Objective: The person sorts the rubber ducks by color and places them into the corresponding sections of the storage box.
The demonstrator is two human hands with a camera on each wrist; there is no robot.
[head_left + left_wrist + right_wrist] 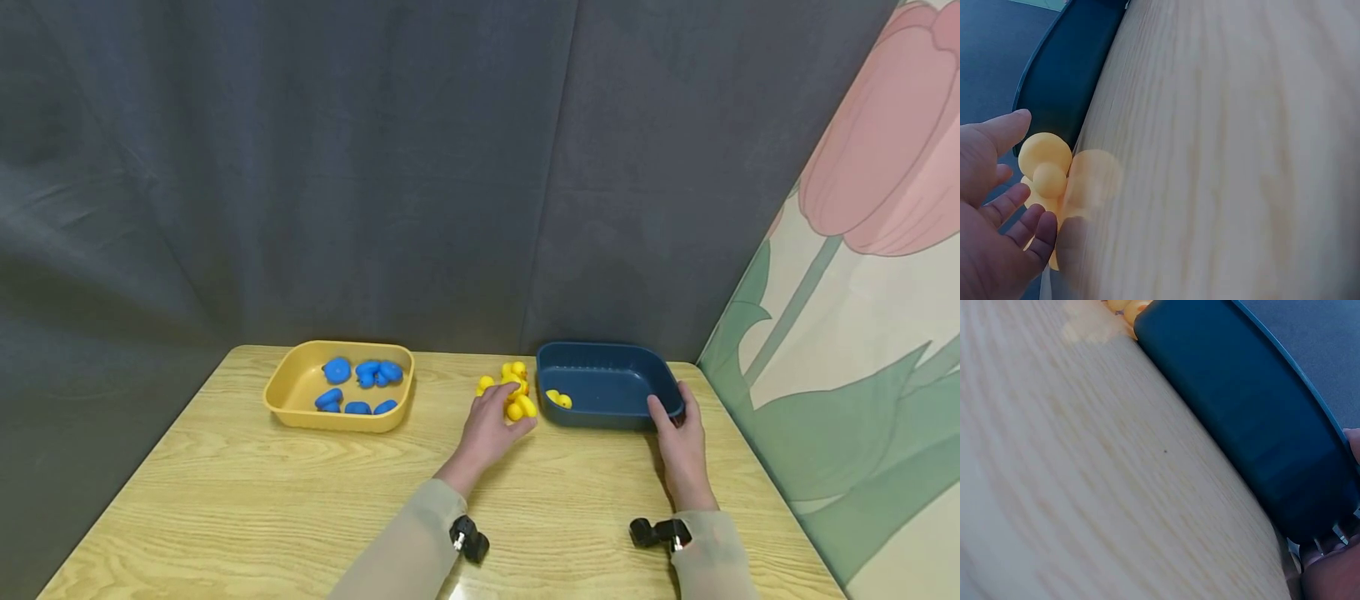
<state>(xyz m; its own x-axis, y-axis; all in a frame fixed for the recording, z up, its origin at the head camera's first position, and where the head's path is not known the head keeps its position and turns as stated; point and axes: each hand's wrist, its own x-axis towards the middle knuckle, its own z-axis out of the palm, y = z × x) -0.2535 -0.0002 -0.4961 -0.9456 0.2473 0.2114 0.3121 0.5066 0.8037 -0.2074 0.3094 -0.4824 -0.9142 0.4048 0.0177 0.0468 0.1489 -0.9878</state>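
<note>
Small yellow rubber ducks are clustered on the table beside a dark blue plastic basket. Over the near side of this cluster is my left hand, its thumb apart from its loosely bent fingers. The left wrist view shows a yellow duck between thumb and fingers, without a plain pinch on it. My right hand holds the basket by its right front corner, thumb at the rim and fingers along the outside. Inside the basket, a yellow duck lies at the left end.
At the left of the wooden table stands a yellow basket with several blue rubber ducks in it. A dark curtain hangs behind the table. A wall with a tulip pattern borders the right side.
</note>
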